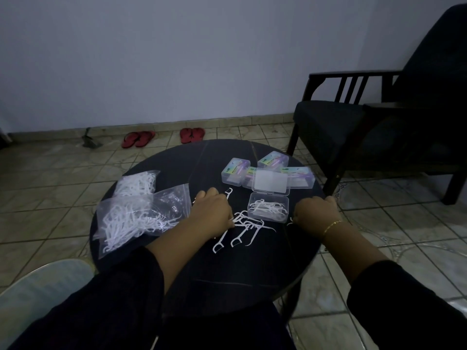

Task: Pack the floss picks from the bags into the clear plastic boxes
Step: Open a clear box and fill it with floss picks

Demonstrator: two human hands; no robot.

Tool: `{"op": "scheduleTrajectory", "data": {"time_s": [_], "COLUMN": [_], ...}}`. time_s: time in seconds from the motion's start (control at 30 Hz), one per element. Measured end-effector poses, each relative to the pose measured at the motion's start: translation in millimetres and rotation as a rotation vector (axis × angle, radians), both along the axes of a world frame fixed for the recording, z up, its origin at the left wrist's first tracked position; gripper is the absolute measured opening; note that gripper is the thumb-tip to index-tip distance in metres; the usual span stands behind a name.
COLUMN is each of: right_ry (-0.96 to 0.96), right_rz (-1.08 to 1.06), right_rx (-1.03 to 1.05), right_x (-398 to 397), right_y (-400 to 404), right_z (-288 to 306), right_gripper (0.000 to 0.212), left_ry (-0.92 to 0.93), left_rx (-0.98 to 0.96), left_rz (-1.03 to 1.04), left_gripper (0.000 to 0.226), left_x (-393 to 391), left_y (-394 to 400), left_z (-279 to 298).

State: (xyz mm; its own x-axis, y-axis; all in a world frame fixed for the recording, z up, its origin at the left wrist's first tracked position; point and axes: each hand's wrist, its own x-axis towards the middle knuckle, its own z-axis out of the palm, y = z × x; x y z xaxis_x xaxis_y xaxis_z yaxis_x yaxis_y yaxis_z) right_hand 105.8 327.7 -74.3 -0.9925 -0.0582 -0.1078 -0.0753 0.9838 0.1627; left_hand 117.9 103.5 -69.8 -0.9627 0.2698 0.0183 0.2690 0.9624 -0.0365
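Observation:
On the round dark table [227, 271] an open clear box [268, 218] holds several white floss picks, its lid [271, 183] tipped back behind it. Loose floss picks [242, 229] lie scattered in front of the box. My left hand [212, 210] rests on this pile, knuckles up, fingers curled and pinching picks at their tips. To the right of the box my right hand [316, 213] is curled in a fist, and a bit of white pick shows at its thumb side. Two clear bags of picks [136, 218] [137, 184] lie at the table's left.
Several closed boxes with coloured labels [235, 171] [274, 159] [300, 176] stand behind the open one. A dark armchair [353, 122] is close to the table's far right. Red sandals [137, 138] [192, 135] lie on the tiled floor by the wall.

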Motion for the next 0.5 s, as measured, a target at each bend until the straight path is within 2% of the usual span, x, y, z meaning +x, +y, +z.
{"op": "scheduleTrajectory", "data": {"time_s": [0.27, 0.5], "right_ry": [-0.156, -0.099], "right_rz": [0.004, -0.007], "right_rx": [-0.074, -0.241], "right_x": [0.4, 12.0], "right_y": [-7.4, -3.1], "right_z": [7.9, 3.9], "right_gripper": [0.023, 0.025], "left_ry": [0.023, 0.016], "left_rx": [-0.037, -0.047], "left_rz": [0.006, 0.033], "left_gripper": [0.019, 0.024], "left_x": [0.2, 1.0], "left_y": [1.6, 1.3], "left_z": [-1.7, -5.6]}}
